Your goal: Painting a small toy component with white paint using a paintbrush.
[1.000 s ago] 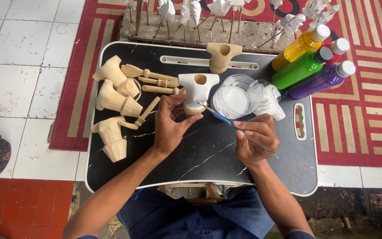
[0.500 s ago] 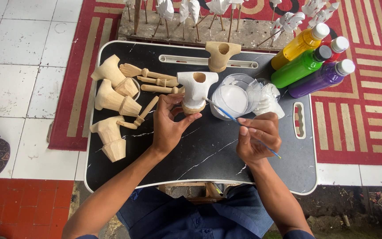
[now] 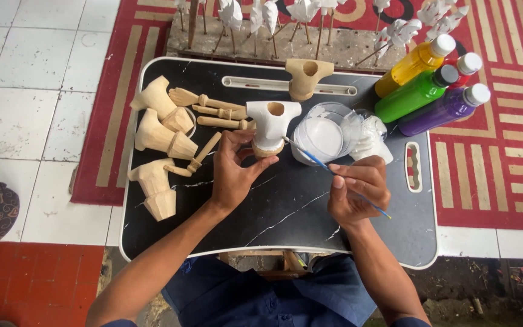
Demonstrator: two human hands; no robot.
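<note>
A black lap tray with a pale rim spans the middle of the scene, set over white floor tiles at left and a red-and-cream striped rug at right. Along the tray's far edge runs a grey block stuck with white-painted pieces on thin sticks. At far right lie four paint bottles: yellow, green, purple and a red one mostly hidden behind them. On the tray's left side rest bare wooden puppet bodies and loose carved wooden arms; another unpainted torso stands at the far edge. Near the centre, the left hand pinches the base of a white-painted wooden torso between thumb and fingertips, keeping it upright on the tray, touching the arms at its left. Just right of it sits a clear plastic cup of white paint, with a crumpled white plastic bag beside it. The right hand, fingers curled closed, grips a blue-handled paintbrush whose tip points toward the torso, across the cup's near rim.
</note>
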